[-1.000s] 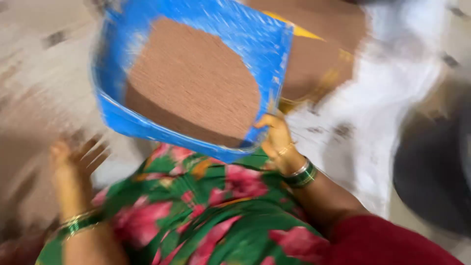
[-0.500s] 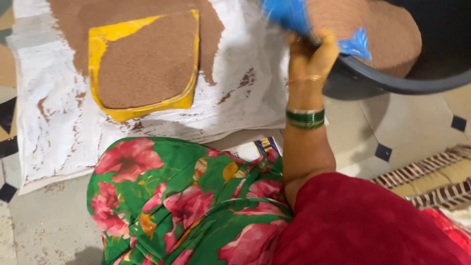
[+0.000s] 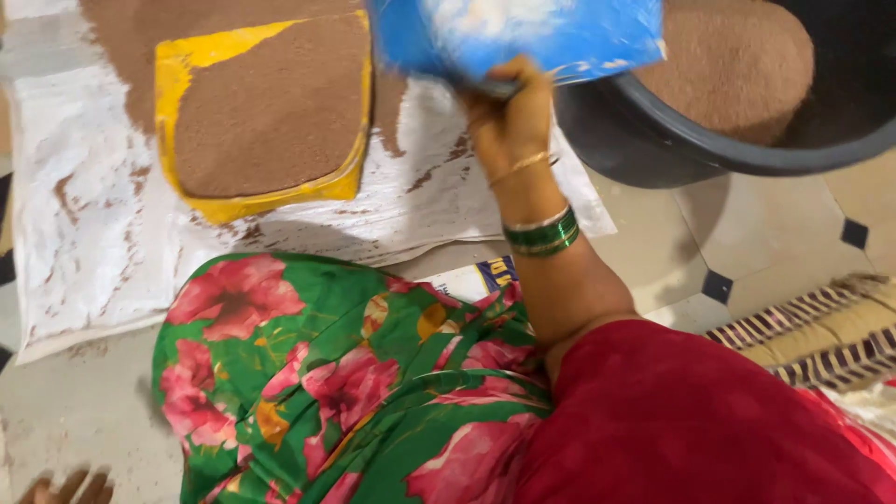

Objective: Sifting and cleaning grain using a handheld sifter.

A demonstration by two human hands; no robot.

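Above a tiled floor, the right hand, fingers clamped on the edge of a blue winnowing tray, holds it tilted over a dark tub heaped with brown grain. A yellow tray of the same grain lies on a white sack to the left. The left hand rests at the lower edge, fingers apart on the floor.

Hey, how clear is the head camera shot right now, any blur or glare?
Head view: even, soft indoor light, no glare; the blue tray in the right hand is motion-smeared; the yellow tray and black tub look sharp; the left hand is cropped at the bottom edge.
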